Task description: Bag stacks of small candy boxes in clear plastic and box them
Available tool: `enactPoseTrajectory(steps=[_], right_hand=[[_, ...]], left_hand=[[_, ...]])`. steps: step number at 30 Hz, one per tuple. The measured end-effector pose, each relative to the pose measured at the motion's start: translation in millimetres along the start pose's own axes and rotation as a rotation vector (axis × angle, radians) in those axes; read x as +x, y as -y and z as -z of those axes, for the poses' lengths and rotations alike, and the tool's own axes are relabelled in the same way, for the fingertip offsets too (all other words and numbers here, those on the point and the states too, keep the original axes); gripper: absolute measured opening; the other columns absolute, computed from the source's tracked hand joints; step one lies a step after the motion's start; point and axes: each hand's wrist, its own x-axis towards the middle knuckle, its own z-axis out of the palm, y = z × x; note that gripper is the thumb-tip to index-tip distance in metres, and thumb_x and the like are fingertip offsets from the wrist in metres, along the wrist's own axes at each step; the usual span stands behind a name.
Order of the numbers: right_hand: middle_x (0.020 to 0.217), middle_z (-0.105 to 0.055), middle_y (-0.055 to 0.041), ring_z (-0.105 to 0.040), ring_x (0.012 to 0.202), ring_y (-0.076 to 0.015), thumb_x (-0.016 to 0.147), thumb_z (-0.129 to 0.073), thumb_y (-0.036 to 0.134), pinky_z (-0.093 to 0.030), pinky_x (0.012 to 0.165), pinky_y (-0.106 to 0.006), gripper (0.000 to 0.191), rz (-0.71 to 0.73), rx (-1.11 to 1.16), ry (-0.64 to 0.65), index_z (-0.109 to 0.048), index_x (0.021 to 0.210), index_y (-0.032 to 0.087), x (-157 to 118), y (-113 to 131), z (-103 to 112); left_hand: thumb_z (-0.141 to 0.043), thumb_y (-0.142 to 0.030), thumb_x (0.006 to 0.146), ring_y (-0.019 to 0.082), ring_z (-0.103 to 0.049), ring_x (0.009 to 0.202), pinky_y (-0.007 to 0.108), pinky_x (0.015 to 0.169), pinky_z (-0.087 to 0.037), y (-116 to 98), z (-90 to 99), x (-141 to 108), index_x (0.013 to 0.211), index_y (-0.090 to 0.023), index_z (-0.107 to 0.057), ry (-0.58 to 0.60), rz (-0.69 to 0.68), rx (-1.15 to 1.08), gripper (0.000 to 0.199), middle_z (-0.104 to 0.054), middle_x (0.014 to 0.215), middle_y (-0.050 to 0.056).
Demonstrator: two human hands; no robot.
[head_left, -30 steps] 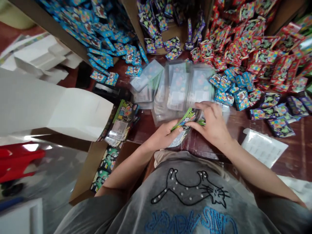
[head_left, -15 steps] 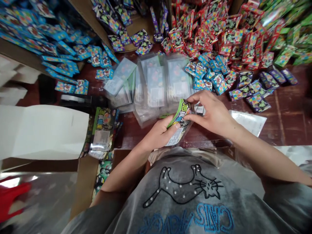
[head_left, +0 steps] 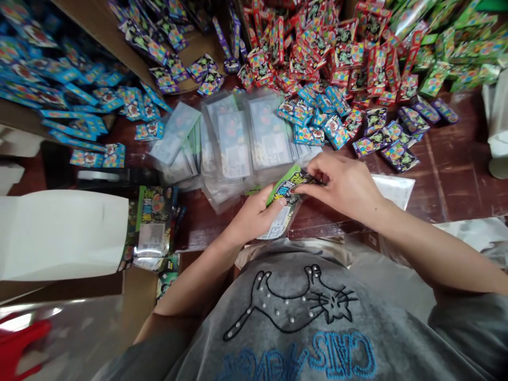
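Note:
My left hand [head_left: 254,214] grips a green and black printed packet [head_left: 286,193] by its lower left side, over the table's front edge. On the packet's upper right end, the thumb and fingers of my right hand [head_left: 337,182] are pinched together. Whether a small item lies between those fingertips is hidden. Clear pouches with pale printed backs [head_left: 234,143] lie in overlapping stacks just beyond my hands. Small blue packs [head_left: 335,129] and purple packs [head_left: 399,153] sit loose to the right of the stacks.
Heaps of red packs [head_left: 309,47], green packs [head_left: 444,58] and blue packs [head_left: 59,84] fill the back. A cardboard wall [head_left: 99,32] stands at the back left. Filled printed pouches [head_left: 153,227] and a white flap [head_left: 63,233] are at the left.
The view has shifted, so the table's contents appear further left. The held packet is tilted more flatly, and my right fingers have closed in at its upper end.

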Motion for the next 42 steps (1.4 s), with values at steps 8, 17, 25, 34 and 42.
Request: enactPoseTrajectory(steps=[8, 17, 25, 34, 42], right_hand=[[0.122, -0.081, -0.0027, -0.072, 0.129, -0.0269, 0.107, -0.059, 0.051, -0.051, 0.113, -0.055, 0.030, 0.291, 0.331, 0.492, -0.075, 0.093, 0.029, -7.7, -26.4, 31.8], [0.089, -0.073, -0.0105, -0.072, 0.079, -0.0267, 0.107, -0.033, 0.079, -0.054, 0.070, -0.039, 0.061, -0.380, 0.326, -0.111, -0.059, 0.105, 0.023, -26.3, 2.9, -54.8], [0.083, -0.075, -0.0097, -0.071, 0.071, -0.0217, 0.116, -0.029, 0.057, -0.043, 0.061, -0.030, 0.050, -0.368, 0.121, -0.054, -0.061, 0.109, 0.020, -8.5, 12.7, -104.7], [0.144, -0.058, -0.0339, -0.052, 0.139, -0.0513, 0.090, -0.067, 0.082, -0.042, 0.112, -0.071, 0.095, -0.453, -0.337, -0.439, -0.053, 0.149, 0.009, -23.1, -112.5, 6.2], [0.140, -0.060, -0.0380, -0.054, 0.132, -0.0534, 0.080, -0.080, 0.062, -0.040, 0.109, -0.077, 0.098, -0.456, -0.361, -0.316, -0.049, 0.153, 0.004, -8.4, -143.2, 12.1]], left_hand=[[-0.086, -0.052, 0.088, 0.026, -0.078, 0.112, 0.040, 0.099, -0.064, -6.7, 2.2, 1.0, 0.129, -0.016, -0.074, 0.335, 0.078, -0.348, 0.056, -0.081, 0.125, 0.013], [-0.063, -0.064, 0.104, 0.023, -0.077, 0.097, 0.035, 0.088, -0.062, 5.1, -36.0, 3.4, 0.114, -0.018, -0.071, -0.355, 0.028, -0.113, 0.048, -0.081, 0.105, 0.008], [-0.046, -0.067, 0.112, 0.024, -0.075, 0.113, 0.043, 0.099, -0.061, 34.9, -68.7, -3.6, 0.136, -0.020, -0.046, -0.679, 0.018, 0.100, 0.052, -0.072, 0.127, 0.015], [-0.061, -0.044, 0.109, 0.042, -0.045, 0.153, 0.068, 0.124, -0.041, -3.9, 0.2, 15.2, 0.172, -0.034, -0.023, -0.583, -0.237, 0.740, 0.075, -0.045, 0.169, 0.018], [-0.057, -0.012, 0.100, 0.044, -0.049, 0.146, 0.065, 0.125, -0.032, -40.2, -30.8, 191.9, 0.137, -0.005, -0.068, 0.122, -0.344, 0.932, 0.039, -0.069, 0.138, 0.024]])
